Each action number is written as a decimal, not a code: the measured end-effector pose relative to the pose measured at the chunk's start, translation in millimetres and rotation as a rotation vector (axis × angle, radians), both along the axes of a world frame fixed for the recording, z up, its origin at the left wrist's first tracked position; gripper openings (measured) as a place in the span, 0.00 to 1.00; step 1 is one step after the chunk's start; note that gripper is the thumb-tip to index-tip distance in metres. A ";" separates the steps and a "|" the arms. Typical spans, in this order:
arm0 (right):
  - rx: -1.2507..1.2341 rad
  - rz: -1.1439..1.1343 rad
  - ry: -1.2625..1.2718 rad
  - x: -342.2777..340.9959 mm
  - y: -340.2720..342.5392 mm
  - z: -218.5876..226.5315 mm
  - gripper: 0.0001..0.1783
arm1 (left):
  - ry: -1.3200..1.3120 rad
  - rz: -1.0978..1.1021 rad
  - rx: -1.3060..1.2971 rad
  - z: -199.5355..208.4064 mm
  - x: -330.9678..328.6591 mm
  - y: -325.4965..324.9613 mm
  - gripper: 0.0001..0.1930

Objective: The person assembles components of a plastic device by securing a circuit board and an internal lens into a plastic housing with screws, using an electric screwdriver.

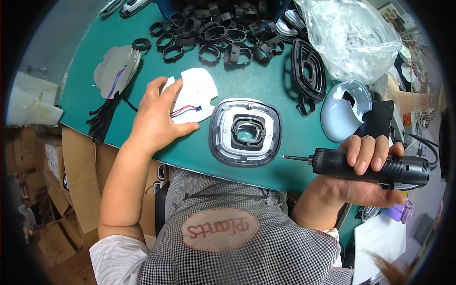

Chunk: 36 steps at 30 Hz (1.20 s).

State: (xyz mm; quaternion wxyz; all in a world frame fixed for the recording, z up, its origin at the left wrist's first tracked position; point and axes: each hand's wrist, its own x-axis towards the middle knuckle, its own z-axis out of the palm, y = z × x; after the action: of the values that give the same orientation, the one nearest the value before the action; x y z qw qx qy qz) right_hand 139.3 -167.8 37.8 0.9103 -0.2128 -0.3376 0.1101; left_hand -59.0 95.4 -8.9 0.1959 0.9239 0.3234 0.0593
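Note:
My left hand (154,114) grips a white lobed board (195,88), with its thumb at the near edge and its fingers at the left side. Red and blue wires run across this board. Just right of it, a rounded-square housing (219,147) in grey, white and black lies on the green table, with a clear oval window in its middle. My right hand (368,164) is wrapped round a black electric screwdriver (327,163). The screwdriver's thin bit points left, its tip just right of the housing and not touching it.
A stack of grey lobed boards (107,73) with black cables lies at the left. Several black plastic rings (209,33) are heaped at the back. To the right are black frames (308,66), a light blue shell (335,118) and a clear plastic bag (351,38). Cardboard boxes (78,175) stand below left.

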 end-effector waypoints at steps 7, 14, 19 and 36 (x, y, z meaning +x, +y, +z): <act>-0.002 -0.040 -0.030 6.3 -9.0 3.3 0.41 | -0.331 -0.224 -0.001 33.3 -10.0 3.2 0.46; -0.011 -0.041 -0.060 8.6 -12.7 4.3 0.43 | -0.255 -0.394 -0.092 39.9 16.3 -33.0 0.44; -0.043 0.002 -0.107 11.0 -10.2 0.2 0.45 | -0.175 -0.472 -0.138 32.2 25.9 -48.1 0.40; -0.145 0.045 -0.184 7.8 23.8 -11.2 0.45 | -0.216 -0.539 -0.155 20.1 41.2 -61.6 0.39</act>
State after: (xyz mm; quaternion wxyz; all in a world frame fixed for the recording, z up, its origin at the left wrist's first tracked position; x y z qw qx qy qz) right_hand 147.1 -144.0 26.5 0.8549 -0.2796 -0.4156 0.1349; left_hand -17.7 33.9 11.2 0.3078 0.9471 0.0474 0.0780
